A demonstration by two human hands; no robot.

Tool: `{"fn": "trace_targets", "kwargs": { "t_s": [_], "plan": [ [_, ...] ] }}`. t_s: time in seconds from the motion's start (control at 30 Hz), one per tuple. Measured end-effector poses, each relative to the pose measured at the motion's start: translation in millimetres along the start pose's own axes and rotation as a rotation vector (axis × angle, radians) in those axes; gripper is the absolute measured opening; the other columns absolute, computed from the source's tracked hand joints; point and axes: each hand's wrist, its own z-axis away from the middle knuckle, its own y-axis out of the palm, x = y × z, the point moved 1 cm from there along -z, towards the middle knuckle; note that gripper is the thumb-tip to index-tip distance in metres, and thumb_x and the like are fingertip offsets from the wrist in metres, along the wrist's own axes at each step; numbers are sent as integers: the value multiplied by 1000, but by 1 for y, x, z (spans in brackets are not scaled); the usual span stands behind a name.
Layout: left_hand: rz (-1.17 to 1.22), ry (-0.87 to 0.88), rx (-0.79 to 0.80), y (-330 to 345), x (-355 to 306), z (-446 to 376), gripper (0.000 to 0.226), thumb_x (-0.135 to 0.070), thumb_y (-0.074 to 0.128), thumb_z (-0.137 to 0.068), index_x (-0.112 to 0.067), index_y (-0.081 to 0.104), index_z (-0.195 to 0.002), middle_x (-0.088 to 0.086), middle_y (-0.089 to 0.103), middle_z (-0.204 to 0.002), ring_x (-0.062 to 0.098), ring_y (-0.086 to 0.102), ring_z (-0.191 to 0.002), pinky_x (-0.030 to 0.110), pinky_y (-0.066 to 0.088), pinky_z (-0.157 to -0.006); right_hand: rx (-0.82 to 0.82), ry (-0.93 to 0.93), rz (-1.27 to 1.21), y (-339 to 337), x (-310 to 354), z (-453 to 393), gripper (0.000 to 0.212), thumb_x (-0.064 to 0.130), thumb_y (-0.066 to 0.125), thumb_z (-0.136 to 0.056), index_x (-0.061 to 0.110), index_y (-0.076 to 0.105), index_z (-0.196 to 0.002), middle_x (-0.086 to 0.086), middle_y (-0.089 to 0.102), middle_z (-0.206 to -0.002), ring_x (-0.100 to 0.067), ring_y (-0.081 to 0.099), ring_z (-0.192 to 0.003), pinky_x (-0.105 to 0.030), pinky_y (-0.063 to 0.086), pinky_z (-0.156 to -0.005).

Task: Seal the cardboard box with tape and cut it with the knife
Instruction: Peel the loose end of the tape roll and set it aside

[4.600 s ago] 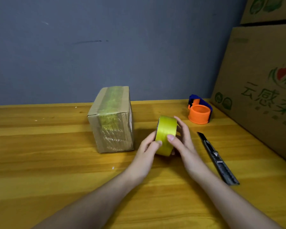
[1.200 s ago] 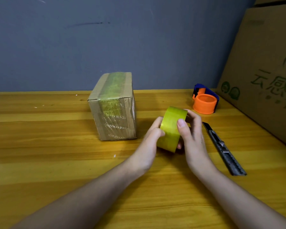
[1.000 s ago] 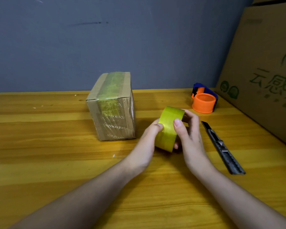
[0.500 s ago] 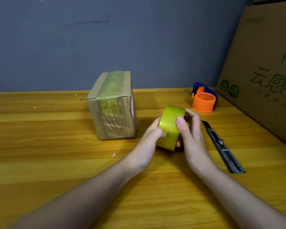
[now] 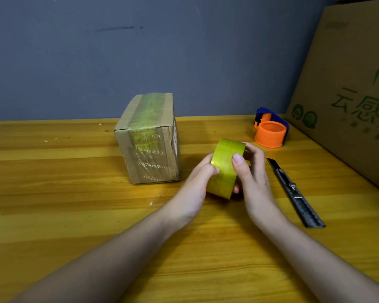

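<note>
A: Where does the cardboard box [image 5: 150, 138] stand?

B: On the wooden table [image 5: 53, 215], toward its far edge, at about eleven o'clock from the hands. A strip of yellowish tape runs over its top and down the near face, and printed lettering shows through it upside down.

A: And the roll of yellow tape [image 5: 225, 168]?

B: Just off the box's near right corner, at four o'clock from it, standing on edge between both hands and apart from the box. The left hand [image 5: 195, 189] curls around its left side, thumb tip on the outer band. The right hand [image 5: 253, 182] grips the right side, thumb pressed flat on the band, fingers wrapped behind.

A: Is it lifted off the table?

B: He cannot tell; its lower edge is at or just above the wood.

A: The knife?

B: The utility knife [image 5: 293, 191] lies flat at three o'clock from the roll, near the right hand but untouched, blade tip pointing away from the person.

A: Anything else?

B: An orange and blue tape dispenser [image 5: 270, 133] sits at one o'clock from the roll. A large printed carton [image 5: 350, 88] stands along the table's right edge, and a grey wall [image 5: 140, 51] is behind.
</note>
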Motion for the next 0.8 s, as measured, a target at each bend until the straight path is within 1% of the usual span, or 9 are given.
{"fn": "trace_targets", "kwargs": {
  "t_s": [0.13,0.2,0.23,0.3,0.37,0.4,0.53,0.67,0.8],
  "plan": [
    [2,-1,-11,2,0,0,48,-42,53,-60,-45,63,-107,3,63,-111,28,54,-100,56,37,-102,5,6,3,0,1,1,72,65,48,-66,27,39,-126,11,55,-105,6,53,-56,-13,41,-45],
    [12,-9,-14,1,0,-1,54,-40,54,-57,-42,61,-110,4,63,-111,28,55,-98,55,38,-101,5,16,4,-1,1,0,70,64,50,-68,28,39,-127,11,55,-103,7,54,-56,-12,41,-45],
    [20,-10,-7,1,0,-2,54,-38,54,-55,-39,60,-109,3,64,-107,25,57,-93,51,42,-97,5,21,5,-1,1,1,68,61,52,-71,26,39,-128,11,55,-101,6,53,-54,-12,41,-45],
    [70,19,20,3,-2,-3,46,-27,54,-57,-31,61,-102,0,70,-88,18,63,-74,35,52,-76,0,25,2,-1,1,0,60,53,51,-76,25,40,-128,11,57,-97,4,52,-50,-13,41,-45],
    [111,64,40,7,-8,-1,35,-17,44,-67,-26,64,-94,0,71,-70,14,64,-55,25,52,-57,-6,35,2,0,0,0,54,51,49,-76,27,41,-125,11,58,-93,4,51,-48,-14,41,-45],
    [111,72,41,9,-9,0,33,-18,41,-72,-26,67,-92,1,70,-68,14,64,-54,24,51,-56,-8,42,1,0,0,-1,53,51,49,-76,29,41,-123,11,58,-90,4,51,-48,-14,41,-45],
    [49,97,38,10,-10,7,26,-27,44,-84,-20,64,-100,7,66,-74,14,62,-64,24,51,-65,-22,64,-2,0,-1,-2,55,53,47,-75,28,41,-123,8,57,-84,5,50,-46,-12,40,-44],
    [46,131,77,11,-13,9,32,-17,41,-79,-21,59,-105,12,62,-91,18,59,-78,31,48,-76,-16,67,18,-1,-2,-3,55,58,42,-74,33,40,-123,12,55,-99,15,54,-63,-7,41,-49],
    [72,142,124,13,-12,10,39,-10,38,-74,-16,56,-108,14,63,-88,18,61,-74,30,49,-73,6,99,-9,-3,-1,-4,54,61,41,-76,38,40,-125,17,53,-105,19,54,-70,-5,43,-52]
  ]
}}
